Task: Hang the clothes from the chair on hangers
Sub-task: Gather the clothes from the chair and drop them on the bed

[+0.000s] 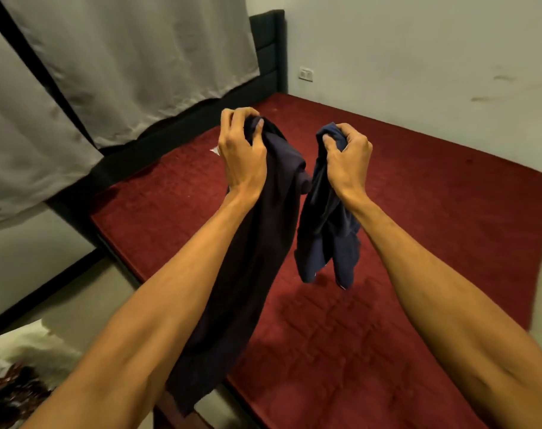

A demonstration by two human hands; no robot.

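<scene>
My left hand (242, 153) grips the bunched top of a dark, near-black garment (248, 267) that hangs down long beside my left forearm. My right hand (348, 159) grips the bunched top of a shorter navy blue garment (324, 239). Both hands are raised side by side over the bed, and the two garments dangle apart from each other above the mattress. No hanger and no chair are in view.
A bed with a dark red mattress (418, 212) and a black frame with headboard (268, 51) fills the middle. Grey curtains (124, 63) hang at the left. A white wall with a socket (306, 74) is behind. A patterned cloth (19, 366) lies at the lower left on the floor.
</scene>
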